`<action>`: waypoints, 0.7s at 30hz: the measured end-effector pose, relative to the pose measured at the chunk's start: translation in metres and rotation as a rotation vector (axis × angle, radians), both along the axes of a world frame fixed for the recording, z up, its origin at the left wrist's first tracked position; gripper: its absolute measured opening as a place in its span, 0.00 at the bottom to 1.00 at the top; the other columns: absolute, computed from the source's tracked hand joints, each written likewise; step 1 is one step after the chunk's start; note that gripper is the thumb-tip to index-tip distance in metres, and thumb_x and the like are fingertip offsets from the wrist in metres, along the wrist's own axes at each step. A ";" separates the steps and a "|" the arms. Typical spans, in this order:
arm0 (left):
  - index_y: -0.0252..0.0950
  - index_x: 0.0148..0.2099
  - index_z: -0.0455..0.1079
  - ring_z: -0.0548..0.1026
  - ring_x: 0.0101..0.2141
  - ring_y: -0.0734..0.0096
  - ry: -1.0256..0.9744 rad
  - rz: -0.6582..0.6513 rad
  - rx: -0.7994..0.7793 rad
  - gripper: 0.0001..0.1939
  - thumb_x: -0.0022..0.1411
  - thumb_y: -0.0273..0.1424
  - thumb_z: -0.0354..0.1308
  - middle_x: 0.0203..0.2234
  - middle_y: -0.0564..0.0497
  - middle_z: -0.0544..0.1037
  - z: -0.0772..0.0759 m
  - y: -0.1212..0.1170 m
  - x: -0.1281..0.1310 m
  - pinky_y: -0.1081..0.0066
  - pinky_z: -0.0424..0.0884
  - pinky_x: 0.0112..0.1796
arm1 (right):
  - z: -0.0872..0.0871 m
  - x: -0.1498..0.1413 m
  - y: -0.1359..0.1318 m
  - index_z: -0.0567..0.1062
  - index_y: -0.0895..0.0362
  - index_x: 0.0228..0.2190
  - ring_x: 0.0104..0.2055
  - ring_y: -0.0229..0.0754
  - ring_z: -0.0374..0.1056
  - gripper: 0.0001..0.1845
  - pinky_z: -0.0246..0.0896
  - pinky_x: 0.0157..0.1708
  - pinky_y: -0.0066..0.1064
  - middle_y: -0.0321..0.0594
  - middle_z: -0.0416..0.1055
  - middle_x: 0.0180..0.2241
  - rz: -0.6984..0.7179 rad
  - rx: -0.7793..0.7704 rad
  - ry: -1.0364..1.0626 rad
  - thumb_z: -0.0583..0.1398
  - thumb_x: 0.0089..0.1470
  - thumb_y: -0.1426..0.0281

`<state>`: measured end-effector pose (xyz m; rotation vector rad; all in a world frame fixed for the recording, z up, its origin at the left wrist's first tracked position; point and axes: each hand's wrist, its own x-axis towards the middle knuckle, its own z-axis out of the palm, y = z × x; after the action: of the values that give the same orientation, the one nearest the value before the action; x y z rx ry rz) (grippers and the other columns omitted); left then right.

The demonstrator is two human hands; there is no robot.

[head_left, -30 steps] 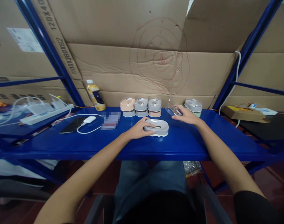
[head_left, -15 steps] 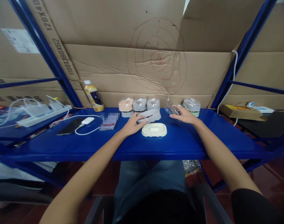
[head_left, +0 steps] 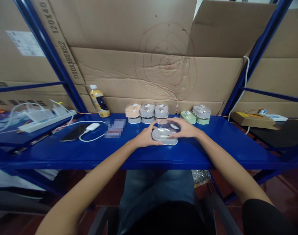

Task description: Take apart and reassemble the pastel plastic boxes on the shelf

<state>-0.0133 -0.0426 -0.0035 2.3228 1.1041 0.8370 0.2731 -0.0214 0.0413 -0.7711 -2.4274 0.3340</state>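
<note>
A grey soap box (head_left: 163, 136) on a cream base sits on the blue shelf (head_left: 188, 153) in front of me. My left hand (head_left: 144, 138) grips its left end with curled fingers. My right hand (head_left: 185, 128) holds a clear plastic lid (head_left: 166, 125) down over the top of the box. Behind stand three lidded boxes in a row, peach (head_left: 133, 113), grey (head_left: 147, 112) and grey-pink (head_left: 161, 111). To the right are a green box (head_left: 188, 117) without lid and a lidded one (head_left: 201, 114).
A yellow drink bottle (head_left: 99, 101) stands at the back left. A black phone (head_left: 73, 132), a white charger with cable (head_left: 92, 127) and a power strip (head_left: 47, 118) lie left. Cardboard sheets (head_left: 149, 71) wall the back. A flat cardboard box (head_left: 254, 119) lies right.
The left hand lifted the grey part off the cream base, then set it back. The right hand brought the clear lid from the back right over the box.
</note>
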 end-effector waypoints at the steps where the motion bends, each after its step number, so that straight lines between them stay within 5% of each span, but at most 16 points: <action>1: 0.37 0.78 0.45 0.72 0.64 0.34 -0.043 -0.011 -0.025 0.69 0.45 0.51 0.80 0.64 0.31 0.72 -0.002 0.001 0.001 0.39 0.67 0.63 | 0.000 -0.009 -0.003 0.70 0.52 0.67 0.62 0.59 0.72 0.49 0.66 0.63 0.54 0.50 0.74 0.62 0.060 0.008 -0.034 0.74 0.48 0.49; 7: 0.36 0.77 0.43 0.74 0.63 0.34 -0.175 -0.079 -0.113 0.71 0.43 0.47 0.81 0.62 0.31 0.75 -0.005 0.003 0.005 0.41 0.69 0.62 | -0.005 -0.036 -0.006 0.71 0.51 0.67 0.65 0.63 0.68 0.50 0.62 0.66 0.57 0.51 0.71 0.65 0.097 -0.011 -0.139 0.74 0.48 0.49; 16: 0.36 0.74 0.52 0.74 0.63 0.37 -0.094 -0.033 -0.025 0.63 0.46 0.49 0.80 0.63 0.33 0.73 -0.006 0.004 0.001 0.43 0.70 0.62 | -0.011 -0.026 -0.011 0.66 0.50 0.71 0.66 0.62 0.68 0.52 0.64 0.65 0.55 0.51 0.68 0.66 0.007 -0.024 -0.207 0.70 0.53 0.43; 21: 0.34 0.71 0.57 0.76 0.60 0.42 -0.075 0.074 0.075 0.50 0.54 0.45 0.75 0.60 0.34 0.75 -0.011 0.010 -0.003 0.45 0.73 0.60 | -0.003 -0.009 -0.031 0.57 0.50 0.75 0.70 0.68 0.63 0.61 0.64 0.65 0.57 0.54 0.62 0.71 -0.080 -0.016 -0.348 0.69 0.50 0.39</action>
<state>-0.0159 -0.0322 -0.0147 2.3026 1.1514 1.0004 0.2640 -0.0527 0.0383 -1.0013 -2.7072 0.2005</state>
